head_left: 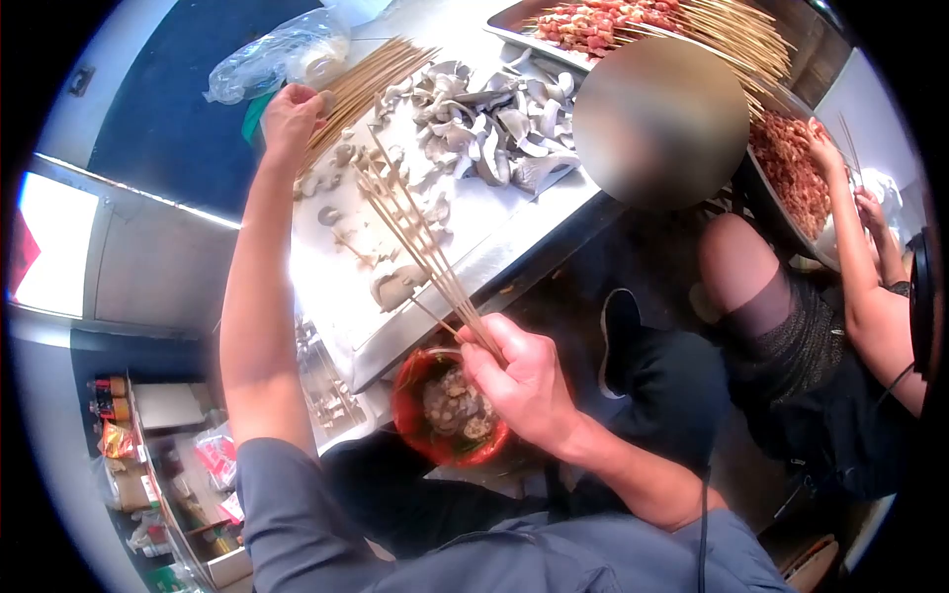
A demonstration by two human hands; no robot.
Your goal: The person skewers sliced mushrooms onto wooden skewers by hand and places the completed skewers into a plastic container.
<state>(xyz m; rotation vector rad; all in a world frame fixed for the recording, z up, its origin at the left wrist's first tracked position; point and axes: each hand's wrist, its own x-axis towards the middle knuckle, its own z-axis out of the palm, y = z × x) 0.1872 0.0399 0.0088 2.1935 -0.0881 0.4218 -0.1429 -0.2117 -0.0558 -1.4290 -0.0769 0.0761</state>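
Observation:
My right hand [524, 385] is closed round several thin bamboo skewers [420, 242], which point up and away over the table edge. At the far left of the table my left hand [294, 121] is pinched closed beside a row of skewers [371, 89]. A small greyish bit shows at its fingertips, too small to name. Grey oyster mushrooms [494, 124] are heaped in the middle of the white table [494, 227]. Smaller mushroom pieces lie loose nearer me, with a larger piece [397, 289] at the front edge.
Below the edge stands a red bowl [403, 400] holding mushroom scraps. A clear plastic bag [272, 59] lies at the back left. Skewered meat [593, 25] fills a tray behind. On the right a co-worker's hands [828, 163] are over a basin of meat [786, 163].

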